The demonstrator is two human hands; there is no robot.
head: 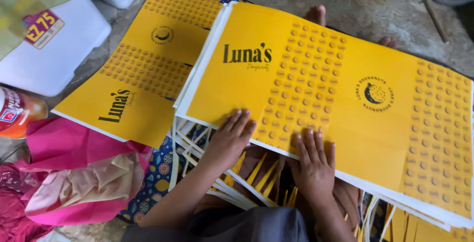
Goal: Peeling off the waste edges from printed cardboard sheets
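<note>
Pressing both hands point(271, 150) on yellow sheets' point(345, 99) edge.

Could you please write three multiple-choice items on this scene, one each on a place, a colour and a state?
1. Where does the pink cloth lie?
A. left of the hands
B. on top of the stack
C. beyond the feet

2. What colour are the printed sheets?
A. blue
B. yellow
C. green

3. How do the two hands meet the stack?
A. clenched in fists
B. lifted clear of it
C. flat, fingers spread on its near edge

Answers: 1 A, the cloth is bunched at lower left. 2 B, the sheets are yellow with dark print. 3 C, the left hand and the right hand press palm down on the top sheet.
</note>
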